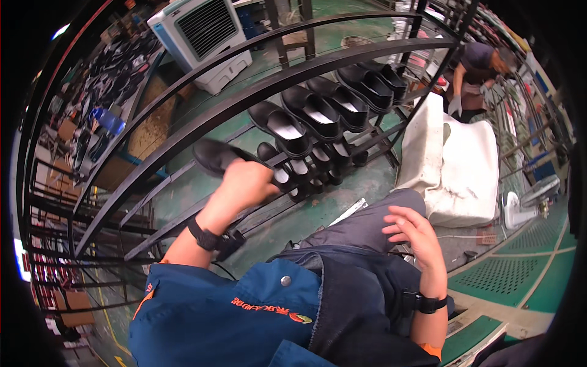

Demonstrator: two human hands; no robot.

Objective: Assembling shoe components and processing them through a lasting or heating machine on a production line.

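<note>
My left hand [246, 185] reaches to the metal rack in front of me, with its fingers closed around the back part of a black slip-on shoe [211, 154]. The toe of that shoe points left and away; my hand hides its heel. Just right of it, a row of similar black shoes [312, 111] stands on the same rack, pale insoles showing in several. More black shoes [299, 168] sit on a tier below. Above my right thigh hovers my right hand [417, 235], fingers loosely curled and apart, holding nothing.
Dark metal rails of the rack [257, 84] cross in front of me. Beyond stand a white air cooler [211, 30] and a bench heaped with dark pieces. To the right is a white-covered block [468, 168]; behind it a gloved co-worker [480, 70] bends over. A white fan [520, 211] lies farther right.
</note>
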